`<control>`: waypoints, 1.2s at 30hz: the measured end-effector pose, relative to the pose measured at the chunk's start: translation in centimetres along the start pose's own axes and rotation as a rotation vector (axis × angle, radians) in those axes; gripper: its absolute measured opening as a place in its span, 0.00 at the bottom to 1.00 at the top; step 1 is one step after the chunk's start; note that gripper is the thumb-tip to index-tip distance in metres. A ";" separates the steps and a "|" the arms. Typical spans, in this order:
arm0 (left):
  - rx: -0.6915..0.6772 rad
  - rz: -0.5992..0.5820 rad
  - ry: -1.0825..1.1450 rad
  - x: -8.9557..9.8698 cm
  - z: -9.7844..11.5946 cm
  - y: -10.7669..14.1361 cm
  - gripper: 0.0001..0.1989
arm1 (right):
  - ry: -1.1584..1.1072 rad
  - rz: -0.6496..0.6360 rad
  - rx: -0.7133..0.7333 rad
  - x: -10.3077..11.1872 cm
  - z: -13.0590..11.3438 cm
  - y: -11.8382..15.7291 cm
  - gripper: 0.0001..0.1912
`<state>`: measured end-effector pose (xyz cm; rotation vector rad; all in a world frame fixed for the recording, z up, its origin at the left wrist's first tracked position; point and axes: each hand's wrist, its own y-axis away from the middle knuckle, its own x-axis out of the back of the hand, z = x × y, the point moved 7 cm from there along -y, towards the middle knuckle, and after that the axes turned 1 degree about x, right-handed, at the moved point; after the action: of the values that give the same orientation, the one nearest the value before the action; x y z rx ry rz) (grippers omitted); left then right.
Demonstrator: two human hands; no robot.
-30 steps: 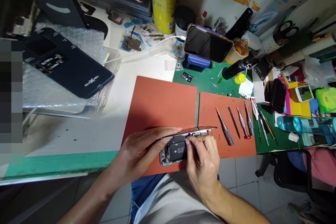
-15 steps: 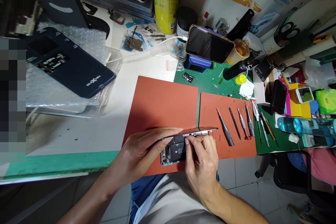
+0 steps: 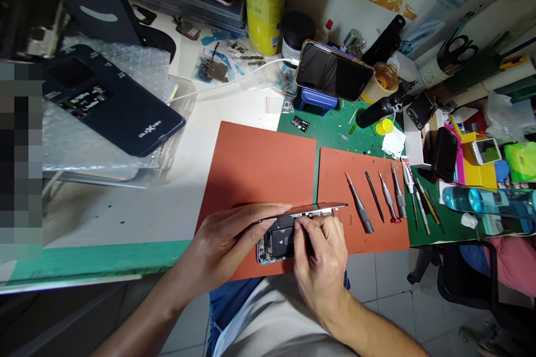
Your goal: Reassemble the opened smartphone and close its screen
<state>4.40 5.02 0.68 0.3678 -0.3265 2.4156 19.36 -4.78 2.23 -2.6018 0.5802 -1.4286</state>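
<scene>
An opened smartphone (image 3: 268,255) lies near the front edge of the orange mat (image 3: 259,162), its black battery (image 3: 282,242) and inner parts bare. The phone's screen (image 3: 340,205) stands tilted up along the far side, seen nearly edge-on. My left hand (image 3: 226,240) grips that screen at its left end, thumb on the near face and fingers behind. Over the right half of the phone, my right hand (image 3: 320,245) has thumb and forefinger pinched together inside the case beside the battery. What sits between those fingertips is hidden.
Right of the phone, a second orange mat (image 3: 335,178) carries screwdrivers (image 3: 360,203) and a thin black stick (image 3: 374,196). A phone on a blue stand (image 3: 335,70), a yellow spray can (image 3: 266,5) and a dark blue device (image 3: 121,103) on bubble wrap stand farther back.
My right hand has shifted very slightly left inside the phone, fingers still pinched. The left hand and the tilted screen stay where they were.
</scene>
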 end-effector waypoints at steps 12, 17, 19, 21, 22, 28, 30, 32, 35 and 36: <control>0.016 0.011 -0.017 0.3 0.0 0.0 0.18 | -0.094 0.063 0.012 2.4 -0.1 -0.1 0.09; -0.001 0.019 -0.019 0.4 -0.6 0.3 0.20 | 0.078 0.162 -0.053 6.2 4.2 -0.4 0.06; 0.000 0.008 -0.018 0.3 -0.8 0.3 0.21 | 0.254 0.155 -0.101 7.0 6.7 -0.4 0.05; 0.009 0.005 -0.009 0.3 -0.8 0.3 0.20 | 0.391 0.115 -0.131 6.9 8.9 -0.2 0.09; 0.012 0.006 -0.004 0.3 -0.8 0.3 0.20 | 0.437 0.094 -0.139 6.7 9.7 -0.1 0.10; 0.016 0.027 -0.023 0.5 -0.5 0.0 0.18 | 0.467 0.075 -0.122 6.6 10.4 0.4 0.13; 0.020 0.035 -0.037 0.6 -0.4 -0.2 0.17 | 0.340 0.143 -0.154 8.1 10.2 0.1 0.12; 0.027 0.040 -0.051 0.8 -0.2 -0.4 0.16 | 0.136 0.233 -0.262 9.9 10.7 -0.3 0.12; 0.070 0.017 -0.069 0.9 -0.1 -0.6 0.14 | -0.239 0.395 -0.493 12.2 12.7 -1.0 0.16; 0.084 0.003 -0.085 0.8 0.0 -0.6 0.14 | -0.378 0.447 -0.551 12.5 13.3 -1.3 0.18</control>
<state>4.18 5.95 1.05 0.5089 -0.2640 2.4260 36.84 -9.48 5.13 -2.7413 1.5423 -0.6819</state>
